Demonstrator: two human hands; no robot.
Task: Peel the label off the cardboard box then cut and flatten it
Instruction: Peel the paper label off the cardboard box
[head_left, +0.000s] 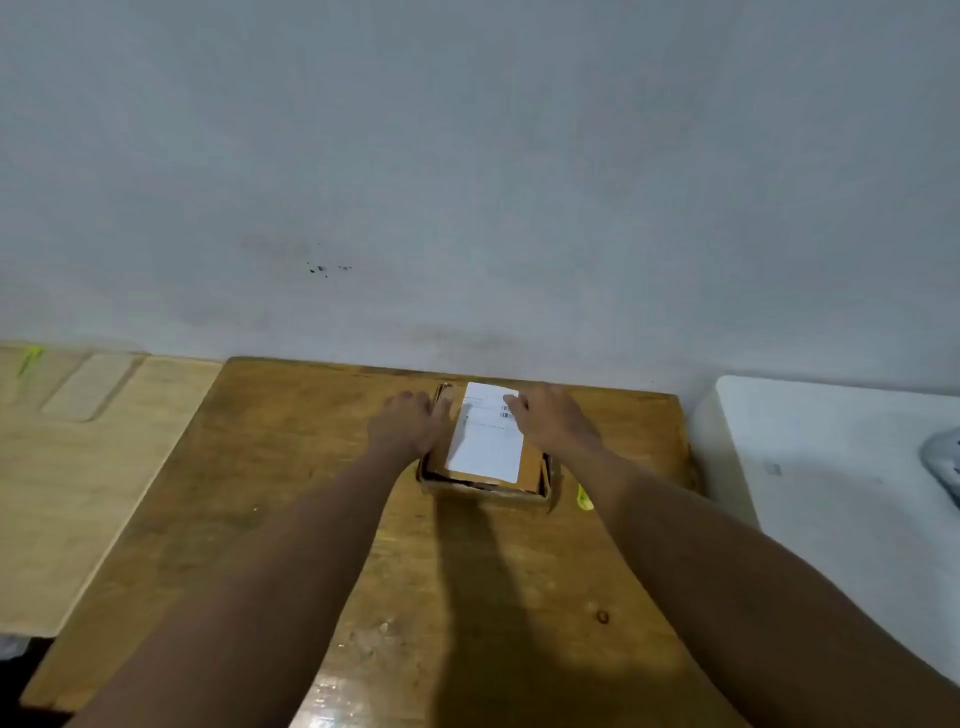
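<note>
Head view:
Cardboard box (488, 480): far middle of the wooden worktop (260, 493), near the wall.
Label (485, 441): stuck flat on top, unpeeled.
Left hand (408, 423): fingers spread, resting on box's left edge.
Right hand (553, 418): fingers spread over label, gripping nothing.
Progress: judged barely begun; peeling, cutting, flattening remain.

head: only view, worn high | faces forward and down over table (270, 519) toward wall (467, 156) | wall fills upper half | both forearms reach away to box (488, 483) at mid-distance | far edges slightly blurred, probably wide-angle
</note>
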